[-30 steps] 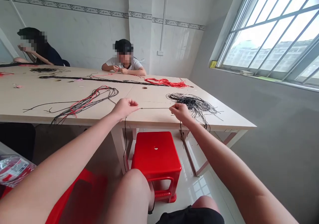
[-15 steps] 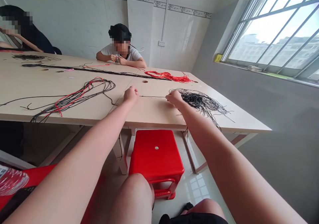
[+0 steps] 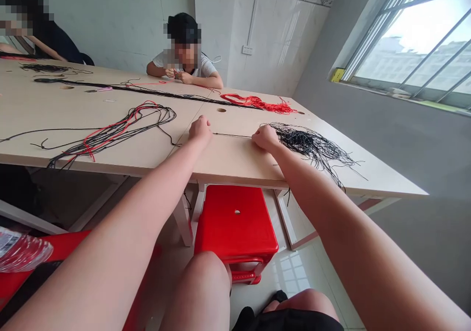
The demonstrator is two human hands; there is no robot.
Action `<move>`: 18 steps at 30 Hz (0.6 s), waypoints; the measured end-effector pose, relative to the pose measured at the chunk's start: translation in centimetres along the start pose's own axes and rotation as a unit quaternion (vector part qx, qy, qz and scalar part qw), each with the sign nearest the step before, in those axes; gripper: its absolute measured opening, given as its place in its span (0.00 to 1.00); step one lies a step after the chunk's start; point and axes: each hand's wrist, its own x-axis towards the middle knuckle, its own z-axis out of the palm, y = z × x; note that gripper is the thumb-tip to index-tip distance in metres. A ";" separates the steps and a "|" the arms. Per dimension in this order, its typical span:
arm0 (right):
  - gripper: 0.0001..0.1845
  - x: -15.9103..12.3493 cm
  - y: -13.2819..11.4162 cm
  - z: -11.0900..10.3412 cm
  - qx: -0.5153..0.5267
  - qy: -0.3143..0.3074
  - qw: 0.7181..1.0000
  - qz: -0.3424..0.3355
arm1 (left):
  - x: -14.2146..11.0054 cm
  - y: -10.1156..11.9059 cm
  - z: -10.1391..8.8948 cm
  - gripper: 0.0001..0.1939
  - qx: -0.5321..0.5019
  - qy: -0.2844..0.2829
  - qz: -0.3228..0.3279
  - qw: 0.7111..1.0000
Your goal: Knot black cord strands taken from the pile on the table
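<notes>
A thin black cord [image 3: 232, 134] runs straight and taut between my two hands, just above the table top [image 3: 221, 162]. My left hand [image 3: 200, 129] is closed on its left end, near the seam in the table. On the other end, my right hand [image 3: 265, 138] is closed too, its fingers curled in a fist. Right beside that hand lies a tangled heap of black cords [image 3: 303, 142], with loose ends reaching the table's front edge. To the left of my left hand is a looped bundle of black and red cords [image 3: 121, 130].
A red stool [image 3: 235, 223] stands below the table edge by my knees. Across the table a person [image 3: 184, 51] works with red cord; another person [image 3: 44, 32] sits far left. Red cords [image 3: 261, 103] and a long black cord bundle [image 3: 158, 93] lie further back.
The view has tilted down and shifted a little left. Both my hands keep hold of the cord, at about the same distance apart.
</notes>
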 end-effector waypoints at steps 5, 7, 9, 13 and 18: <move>0.08 -0.4 0.1 0.5 -0.033 0.015 0.999 -0.032 | -0.1 0.0 0.0 0.05 0.008 0.005 0.011 1.000; 0.10 -0.6 0.0 0.6 -0.043 0.023 0.998 -0.043 | -0.1 -0.1 0.0 0.04 0.014 0.003 0.015 1.000; 0.11 -0.8 -0.1 0.7 -0.051 0.027 0.997 -0.048 | 0.0 -0.2 0.1 0.03 0.021 0.001 0.018 1.000; 0.13 -1.1 -0.3 0.6 -0.064 0.030 0.996 -0.048 | 0.2 -0.4 0.2 0.05 0.036 -0.006 0.024 0.999; 0.14 -1.4 -0.4 0.5 -0.074 0.031 0.996 -0.048 | 0.2 -0.4 0.1 0.11 0.048 -0.020 0.030 0.998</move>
